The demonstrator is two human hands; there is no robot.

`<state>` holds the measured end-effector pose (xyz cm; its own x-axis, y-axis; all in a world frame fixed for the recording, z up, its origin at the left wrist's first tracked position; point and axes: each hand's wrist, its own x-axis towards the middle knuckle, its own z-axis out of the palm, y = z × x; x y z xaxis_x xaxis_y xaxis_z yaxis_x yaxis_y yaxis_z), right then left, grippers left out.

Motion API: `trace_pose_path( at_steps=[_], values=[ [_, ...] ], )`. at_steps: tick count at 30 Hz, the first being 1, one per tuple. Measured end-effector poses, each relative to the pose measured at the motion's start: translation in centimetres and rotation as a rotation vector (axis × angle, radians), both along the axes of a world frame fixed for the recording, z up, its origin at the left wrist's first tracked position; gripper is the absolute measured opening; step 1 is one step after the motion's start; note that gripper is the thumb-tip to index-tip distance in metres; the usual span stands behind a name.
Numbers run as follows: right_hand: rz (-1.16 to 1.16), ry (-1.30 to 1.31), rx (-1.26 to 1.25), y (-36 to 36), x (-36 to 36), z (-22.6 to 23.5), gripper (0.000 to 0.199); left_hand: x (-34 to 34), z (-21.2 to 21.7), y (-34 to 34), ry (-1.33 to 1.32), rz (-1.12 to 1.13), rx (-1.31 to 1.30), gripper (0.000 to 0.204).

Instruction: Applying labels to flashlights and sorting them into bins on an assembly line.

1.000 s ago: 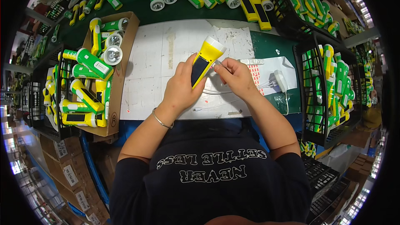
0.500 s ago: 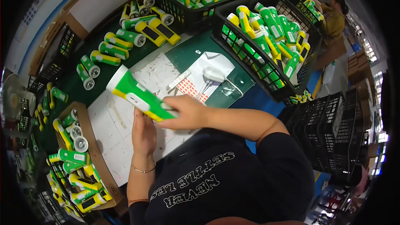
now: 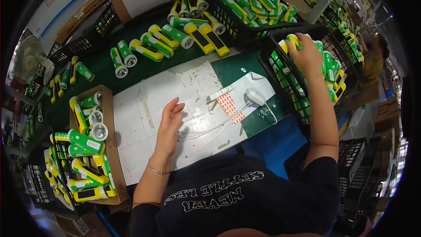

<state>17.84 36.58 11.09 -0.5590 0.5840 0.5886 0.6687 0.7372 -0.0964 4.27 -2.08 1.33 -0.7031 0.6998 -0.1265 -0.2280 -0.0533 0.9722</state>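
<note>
Toward the nine o'clock edge, a fan (image 3: 30, 59) is seen. At eight o'clock, a cardboard box (image 3: 113, 153) is filled with loosely piled flashlights (image 3: 85, 140), green, yellow and white.

Nearer the centre, also toward eight, the left hand (image 3: 168, 125) is held above a white board (image 3: 142, 125), its fingers loosely bent and parted — nothing is grasped by them. A bracelet (image 3: 160, 172) is worn at that wrist.

At half past ten, a row of flashlights (image 3: 157, 45) is laid along the green table (image 3: 107, 74). Just right of centre, a red-patterned strip (image 3: 229, 107) is set beside a white plug adapter (image 3: 255, 95).

At one o'clock, a rear crate (image 3: 258, 31), black, is heaped with more flashlights. At two o'clock, a nearer black crate (image 3: 265, 59) is likewise loaded, and into it the right hand (image 3: 307, 56) is lowered. A yellow-ended flashlight (image 3: 292, 39) is met by its curled fingers; whether it is gripped or released cannot be told. Beyond, toward half past two, a co-worker (image 3: 373, 68) is partly seen.
</note>
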Motion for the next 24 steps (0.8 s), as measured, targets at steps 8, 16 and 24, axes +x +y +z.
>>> trace_pose_path(
  at_steps=[8,16,24],
  values=[
    [0.148,-0.436,-0.499,-4.6,-16.4,-10.6,0.053,0.5,0.9,-1.1,0.042,0.033,0.032,0.048],
    [0.592,0.218,-2.319,-14.3,-9.5,-7.8,0.054,-2.1,-0.5,-0.4,-0.284,0.005,0.224,0.05],
    [0.949,0.04,-2.622,-25.0,-3.0,-10.7,0.051,-1.4,-0.4,2.2,-0.844,0.047,0.508,0.044]
  ],
)
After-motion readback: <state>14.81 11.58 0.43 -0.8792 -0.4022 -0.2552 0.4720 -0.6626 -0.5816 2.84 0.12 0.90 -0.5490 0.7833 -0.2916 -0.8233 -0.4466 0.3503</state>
